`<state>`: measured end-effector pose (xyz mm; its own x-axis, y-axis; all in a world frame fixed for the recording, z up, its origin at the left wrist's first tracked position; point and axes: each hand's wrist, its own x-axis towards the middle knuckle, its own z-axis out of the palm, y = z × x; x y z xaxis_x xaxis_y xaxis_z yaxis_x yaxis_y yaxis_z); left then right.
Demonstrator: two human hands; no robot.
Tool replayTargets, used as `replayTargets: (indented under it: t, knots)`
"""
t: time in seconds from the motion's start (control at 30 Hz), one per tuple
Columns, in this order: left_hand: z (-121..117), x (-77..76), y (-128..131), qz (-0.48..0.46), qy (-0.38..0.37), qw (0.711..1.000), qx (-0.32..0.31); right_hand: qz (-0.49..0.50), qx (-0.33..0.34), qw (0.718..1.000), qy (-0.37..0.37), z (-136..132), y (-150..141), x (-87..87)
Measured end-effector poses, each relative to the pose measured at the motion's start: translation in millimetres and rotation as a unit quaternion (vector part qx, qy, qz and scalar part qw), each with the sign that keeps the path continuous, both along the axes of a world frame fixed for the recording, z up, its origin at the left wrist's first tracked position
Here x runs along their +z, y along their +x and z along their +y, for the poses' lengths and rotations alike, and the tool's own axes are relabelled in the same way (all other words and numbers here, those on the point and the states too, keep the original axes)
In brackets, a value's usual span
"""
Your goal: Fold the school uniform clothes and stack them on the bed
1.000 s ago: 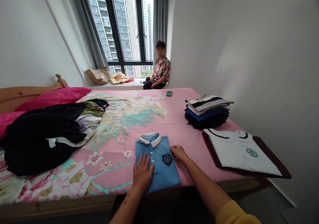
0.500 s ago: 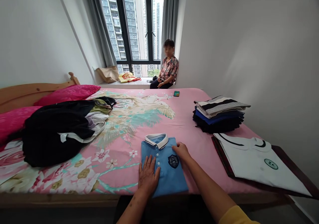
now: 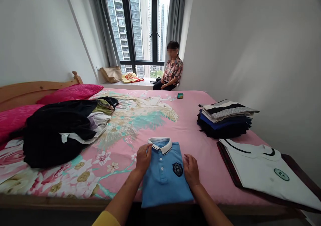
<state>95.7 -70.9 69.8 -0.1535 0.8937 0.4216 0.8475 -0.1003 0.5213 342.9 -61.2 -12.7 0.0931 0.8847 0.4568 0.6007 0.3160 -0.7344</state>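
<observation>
A folded light-blue polo shirt (image 3: 164, 175) with a white collar and a dark chest badge lies on the pink floral bedspread (image 3: 190, 125) near the bed's front edge. My left hand (image 3: 143, 157) rests on the shirt's left side by the collar, its fingers curled over the edge. My right hand (image 3: 191, 170) lies on the shirt's right side, fingers together and bent down onto the cloth. Both forearms reach in from the bottom of the view.
A white polo (image 3: 260, 165) lies folded on a dark garment at the right. A stack of folded clothes (image 3: 225, 119) sits behind it. A heap of unfolded dark clothes (image 3: 57, 129) covers the left. Pink pillows (image 3: 72, 92), a phone (image 3: 180, 95) and a seated person (image 3: 170, 68) by the window are farther back.
My left hand moved from the shirt's lower left up to the collar edge. My right hand slid down along the right side. The view shifted slightly left.
</observation>
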Motion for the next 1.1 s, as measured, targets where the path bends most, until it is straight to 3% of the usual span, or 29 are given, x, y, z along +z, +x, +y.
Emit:
replayTargets:
  t: [0.17,0.33,0.63,1.1]
  knots:
    - [50.4,12.3,-7.5,0.100,-0.106,0.983,-0.114,0.088,-0.015,0.995,-0.037,4.5,5.8,-12.7]
    - [71.7,14.3,-16.4,0.190,-0.208,0.944,-0.170,0.073,-0.020,0.997,-0.018,7.9,3.3,-10.3]
    - [87.0,18.5,-20.5,0.229,-0.307,0.897,-0.222,0.057,-0.016,0.998,-0.018,7.4,3.1,-5.9]
    - [80.5,15.9,-17.9,0.210,-0.316,0.902,-0.206,0.043,-0.011,0.999,-0.014,8.0,3.0,-5.0]
